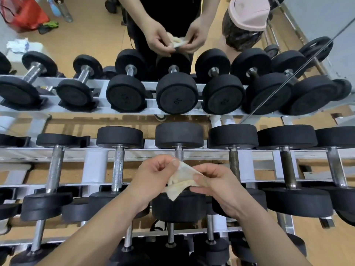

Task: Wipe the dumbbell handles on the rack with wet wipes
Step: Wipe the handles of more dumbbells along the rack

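1. Two hands hold one wet wipe (182, 182) between them, over the middle tier of the rack (95, 166).
2. Left hand (153, 173): the grip is closed to a pinch. Thumb and forefinger nip the wipe's upper corner and the other fingers are curled in.
3. Right hand (218, 187): this grip is also a pinch. The thumb presses on top of the wipe's right edge and the fingers are curled beneath it.
4. The wet wipe is crumpled and off-white with a yellowish tinge. It is stretched on a slant between the two pinches, and its free lower corner hangs over the near head of the centre dumbbell (178, 207).
5. That dumbbell's handle (179, 153) shows just beyond the left hand. The rest of it runs under the hands and is hidden by them.
6. More black round-headed dumbbells lie side by side along the tier, with their handles pointing away from the person. The dark handle (234, 162) just right of centre looks duller than the bright knurled handle (118, 166) to the left.
7. Behind the rack, a mirror (86, 41) shows another row of dumbbells and two hands holding a wipe.
8. A red bag (23, 14) and a bottle (65, 10) lie on the floor in the top left corner.
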Demonstrator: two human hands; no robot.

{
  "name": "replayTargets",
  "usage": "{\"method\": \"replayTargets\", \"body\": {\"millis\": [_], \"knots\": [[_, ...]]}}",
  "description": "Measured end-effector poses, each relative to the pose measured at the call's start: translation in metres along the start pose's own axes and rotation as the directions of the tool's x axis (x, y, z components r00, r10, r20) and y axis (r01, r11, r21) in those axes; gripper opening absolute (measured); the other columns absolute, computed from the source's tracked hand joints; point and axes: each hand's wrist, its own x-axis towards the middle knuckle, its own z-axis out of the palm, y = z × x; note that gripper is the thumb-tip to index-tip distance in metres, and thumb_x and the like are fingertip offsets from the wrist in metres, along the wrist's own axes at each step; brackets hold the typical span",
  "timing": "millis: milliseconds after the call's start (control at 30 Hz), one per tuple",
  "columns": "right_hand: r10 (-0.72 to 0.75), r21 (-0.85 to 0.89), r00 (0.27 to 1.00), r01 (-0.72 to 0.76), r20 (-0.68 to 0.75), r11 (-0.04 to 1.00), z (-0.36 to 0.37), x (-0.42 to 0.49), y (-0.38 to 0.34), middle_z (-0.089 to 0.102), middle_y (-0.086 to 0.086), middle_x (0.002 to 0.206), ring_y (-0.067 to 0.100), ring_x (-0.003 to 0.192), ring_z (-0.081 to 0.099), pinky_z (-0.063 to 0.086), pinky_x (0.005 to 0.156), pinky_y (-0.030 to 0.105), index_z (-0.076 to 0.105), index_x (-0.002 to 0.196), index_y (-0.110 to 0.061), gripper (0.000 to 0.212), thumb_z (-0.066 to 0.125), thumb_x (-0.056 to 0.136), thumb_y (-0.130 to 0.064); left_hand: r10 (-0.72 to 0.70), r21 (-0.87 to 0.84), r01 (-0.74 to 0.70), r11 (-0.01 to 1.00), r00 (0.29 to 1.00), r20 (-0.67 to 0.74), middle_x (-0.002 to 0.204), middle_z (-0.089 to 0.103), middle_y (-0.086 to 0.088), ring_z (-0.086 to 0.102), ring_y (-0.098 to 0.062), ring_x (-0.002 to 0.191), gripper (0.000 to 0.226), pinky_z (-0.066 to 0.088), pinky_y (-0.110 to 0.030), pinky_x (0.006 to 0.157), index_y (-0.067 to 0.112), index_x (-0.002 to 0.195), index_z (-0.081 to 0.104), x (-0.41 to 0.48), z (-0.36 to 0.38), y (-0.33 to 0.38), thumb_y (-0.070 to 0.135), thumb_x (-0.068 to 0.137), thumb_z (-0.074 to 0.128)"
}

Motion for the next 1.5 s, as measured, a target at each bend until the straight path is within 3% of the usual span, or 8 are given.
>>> {"method": "replayTargets", "body": {"millis": [300,600,767,900,1067,1200,1333,1500], "knots": [[0.068,0.55,0.99,-0.126,0.126,0.825,0.011,0.004,-0.001,0.074,0.025,0.113,0.033,0.096,0.073,0.061,0.089,0.05,0.068,0.115,0.0,0.024,0.046,0.106,-0.004,0.002,-0.101,0.014,0.995,0.987,0.158,0.099,0.077,-0.014,0.072,-0.022,0.085,0.019,0.058,-0.041,0.081,0.022,0.102,0.079,-0.002,-0.002,-0.017,0.033,0.088,0.076],[0.193,0.236,0.953,-0.136,-0.235,0.962,0.028,0.04,0.022,0.079,0.017,0.101,0.033,0.09,0.078,0.066,0.079,0.046,0.07,0.112,-0.008,0.016,0.069,0.097,-0.003,0.149,0.437,-0.049,0.898,0.969,-0.198,0.067,0.063,0.006,0.058,-0.018,0.069,0.027,0.043,-0.03,0.06,0.02,0.074,0.07,0.046,0.0,-0.062,0.027,0.099,0.063],[0.221,0.459,0.955,-0.108,-0.2,0.882,0.019,0.075,0.014,0.078,0.019,0.102,0.031,0.093,0.078,0.063,0.086,0.043,0.064,0.116,-0.008,0.03,0.073,0.09,0.004,0.15,0.347,-0.028,0.938,0.932,-0.331,0.074,0.064,0.006,0.06,-0.01,0.066,0.009,0.044,-0.024,0.061,0.024,0.09,0.063,0.08,0.014,-0.044,0.027,0.095,0.07],[0.139,0.201,0.918,-0.067,-0.371,0.977,0.018,0.074,0.042,0.074,0.007,0.106,0.016,0.091,0.068,0.057,0.092,0.033,0.07,0.111,-0.017,0.018,0.063,0.097,-0.008,0.149,0.306,-0.063,0.95,0.952,-0.267,0.096,0.068,0.003,0.067,-0.013,0.088,0.018,0.057,-0.032,0.084,0.024,0.098,0.061,0.08,0.03,-0.063,0.02,0.09,0.076],[-0.116,-0.332,0.932,-0.005,-0.343,0.943,0.026,0.059,0.083,0.067,-0.022,0.096,-0.007,0.09,0.06,0.048,0.078,0.015,0.066,0.098,-0.039,0.029,0.055,0.099,-0.012,0.302,0.723,-0.212,0.657,0.953,0.006,0.16,0.037,-0.007,0.043,-0.025,0.141,0.058,0.038,-0.033,0.117,0.019,0.153,0.047,0.079,0.04,-0.077,0.021,0.098,0.065],[-0.019,-0.311,0.924,-0.109,-0.381,0.944,0.024,0.062,0.099,0.072,-0.01,0.095,0.016,0.092,0.065,0.054,0.084,0.039,0.07,0.096,-0.028,0.025,0.047,0.095,-0.02,0.092,0.852,-0.086,0.516,0.995,0.045,0.17,0.004,-0.022,0.029,-0.039,0.152,0.067,0.037,-0.04,0.116,0.015,0.164,0.013,0.084,0.06,-0.065,0.015,0.106,0.045],[-0.045,-0.323,0.929,-0.081,-0.366,0.943,0.024,0.06,0.099,0.072,-0.007,0.086,0.019,0.085,0.064,0.054,0.08,0.042,0.07,0.092,-0.024,0.026,0.044,0.094,-0.025,0.018,0.928,0.027,0.372,0.999,-0.036,0.163,0.011,-0.035,0.055,-0.036,0.132,0.083,0.052,-0.033,0.094,0.008,0.163,-0.008,0.082,0.074,-0.062,0.01,0.102,0.048],[-0.047,-0.3,0.926,-0.073,-0.375,0.951,0.024,0.061,0.106,0.073,-0.007,0.082,0.022,0.084,0.067,0.057,0.081,0.047,0.07,0.087,-0.024,0.036,0.039,0.077,-0.038,-0.129,0.968,0.072,0.242,0.991,-0.042,0.126,0.067,-0.019,0.069,-0.029,0.109,0.073,0.048,-0.03,0.079,-0.017,0.154,-0.001,0.065,0.076,-0.067,0.016,0.106,0.043]]}}
